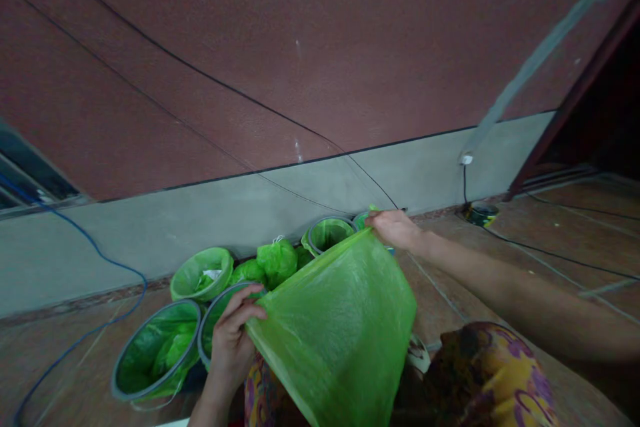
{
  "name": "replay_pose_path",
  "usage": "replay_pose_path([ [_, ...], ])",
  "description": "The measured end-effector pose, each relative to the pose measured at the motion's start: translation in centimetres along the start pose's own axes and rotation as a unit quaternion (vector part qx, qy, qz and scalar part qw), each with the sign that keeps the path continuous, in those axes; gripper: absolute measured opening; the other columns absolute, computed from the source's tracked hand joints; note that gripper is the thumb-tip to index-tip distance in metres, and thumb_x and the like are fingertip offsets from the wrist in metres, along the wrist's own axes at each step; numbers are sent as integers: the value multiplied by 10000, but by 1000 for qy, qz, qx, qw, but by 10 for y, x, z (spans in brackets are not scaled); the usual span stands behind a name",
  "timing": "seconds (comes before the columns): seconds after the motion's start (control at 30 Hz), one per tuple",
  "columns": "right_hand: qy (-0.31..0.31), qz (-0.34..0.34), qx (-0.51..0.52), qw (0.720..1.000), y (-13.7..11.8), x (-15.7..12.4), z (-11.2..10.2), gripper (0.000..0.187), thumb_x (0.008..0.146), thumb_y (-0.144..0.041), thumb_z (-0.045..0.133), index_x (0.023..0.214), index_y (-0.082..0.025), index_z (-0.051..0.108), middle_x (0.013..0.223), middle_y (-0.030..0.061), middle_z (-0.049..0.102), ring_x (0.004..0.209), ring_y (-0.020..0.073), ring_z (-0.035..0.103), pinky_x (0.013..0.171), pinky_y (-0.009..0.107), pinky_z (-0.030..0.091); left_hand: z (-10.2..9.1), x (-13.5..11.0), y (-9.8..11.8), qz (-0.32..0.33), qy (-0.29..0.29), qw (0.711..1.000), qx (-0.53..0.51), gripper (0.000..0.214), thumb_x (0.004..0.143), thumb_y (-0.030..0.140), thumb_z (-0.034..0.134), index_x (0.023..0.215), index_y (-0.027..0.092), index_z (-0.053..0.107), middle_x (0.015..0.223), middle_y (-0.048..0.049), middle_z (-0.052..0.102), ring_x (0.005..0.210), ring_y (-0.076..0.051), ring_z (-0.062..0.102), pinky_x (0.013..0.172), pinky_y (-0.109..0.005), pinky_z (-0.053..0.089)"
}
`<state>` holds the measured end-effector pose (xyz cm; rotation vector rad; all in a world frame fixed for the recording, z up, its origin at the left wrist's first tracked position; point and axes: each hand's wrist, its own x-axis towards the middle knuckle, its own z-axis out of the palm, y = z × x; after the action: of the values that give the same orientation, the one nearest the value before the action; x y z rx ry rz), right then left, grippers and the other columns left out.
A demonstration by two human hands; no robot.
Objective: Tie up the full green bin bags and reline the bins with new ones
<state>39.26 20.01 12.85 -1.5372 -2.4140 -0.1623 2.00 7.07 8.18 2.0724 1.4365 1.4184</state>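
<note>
A translucent green plastic bag (345, 320) is stretched out between my two hands, over my lap. My left hand (235, 333) pinches one corner of its upper edge, close to the lined bins. At the other end of that edge, my right hand (395, 227) grips the opposite corner, higher up and near the wall. The lower part of the bag hangs down past the bottom of the view. Behind my left hand is a grey-rimmed bin (215, 313), partly hidden by the hand and the bag.
More bins with green liners stand along the wall: a front-left bin (155, 347), a rear-left bin (203, 273) and a far bin (330, 233). A tied green bag (277, 261) sits among them. A blue cable (100, 250) trails at left; a black-and-yellow container (481, 215) stands at right.
</note>
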Motion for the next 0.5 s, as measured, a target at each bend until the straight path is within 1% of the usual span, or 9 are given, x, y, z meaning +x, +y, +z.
replay_pose_path([
  [0.07, -1, 18, -26, 999, 18, -4, -16, 201, 798, -91, 511, 800, -159, 701, 889, 89, 689, 852, 207, 657, 757, 285, 475, 2, 5, -8, -39, -18, 999, -26, 133, 731, 217, 601, 646, 225, 704, 1108, -68, 687, 947, -214, 662, 775, -310, 539],
  [0.13, 13, 40, 2, 999, 37, -8, -29, 141, 759, -107, 573, 790, -159, 701, 979, 104, 681, 941, 234, 638, 841, 332, 480, 6, 10, -14, -79, -38, 994, -59, 164, 727, 217, 569, 651, 226, 715, 1084, -66, 702, 1010, -234, 646, 868, -349, 514],
  [0.2, 46, 57, 82, 994, 54, -13, -39, 97, 737, -138, 620, 789, -159, 699, 1105, 112, 658, 1045, 246, 605, 925, 367, 463, 10, 15, -17, -118, -47, 986, -105, 188, 725, 229, 550, 656, 221, 725, 1076, -67, 709, 1043, -247, 634, 924, -371, 486],
  [0.23, 61, 68, 142, 986, 61, -17, -44, 75, 742, -174, 635, 786, -161, 693, 1134, 108, 651, 1061, 241, 599, 929, 368, 467, 12, 18, -17, -134, -46, 981, -134, 196, 726, 243, 546, 661, 215, 728, 1082, -72, 709, 1058, -256, 628, 931, -374, 481],
  [0.3, 78, 97, 280, 952, 68, -25, -52, 132, 769, -300, 644, 773, -170, 670, 1051, 85, 680, 976, 217, 628, 843, 343, 509, 13, 23, -14, -155, -44, 968, -193, 238, 755, 301, 530, 691, 199, 736, 1100, -90, 705, 1093, -277, 613, 912, -374, 487],
  [0.37, 82, 120, 397, 906, 66, -34, -61, 232, 774, -414, 648, 768, -181, 646, 861, 44, 695, 796, 179, 644, 707, 297, 527, 12, 29, -8, -151, -48, 964, -215, 275, 784, 369, 540, 731, 183, 735, 1111, -107, 699, 1132, -293, 591, 898, -369, 494],
  [0.43, 92, 131, 476, 865, 57, -40, -70, 278, 764, -462, 664, 794, -187, 637, 749, 15, 676, 672, 149, 626, 631, 267, 515, 10, 36, -3, -140, -68, 972, -174, 235, 749, 393, 633, 791, 179, 721, 1105, -102, 697, 1104, -287, 603, 874, -352, 506],
  [0.47, 101, 135, 506, 846, 51, -41, -74, 283, 765, -466, 668, 817, -190, 633, 744, 11, 674, 645, 141, 622, 618, 262, 513, 10, 40, -1, -136, -79, 977, -143, 241, 716, 380, 684, 852, 183, 711, 1092, -92, 699, 1057, -273, 625, 852, -342, 515],
  [0.5, 114, 142, 532, 827, 45, -43, -77, 283, 772, -465, 665, 845, -194, 628, 756, 11, 678, 633, 138, 623, 612, 263, 515, 11, 43, 0, -134, -87, 981, -115, 300, 688, 359, 719, 935, 191, 695, 1080, -79, 701, 1007, -255, 643, 834, -335, 523],
])
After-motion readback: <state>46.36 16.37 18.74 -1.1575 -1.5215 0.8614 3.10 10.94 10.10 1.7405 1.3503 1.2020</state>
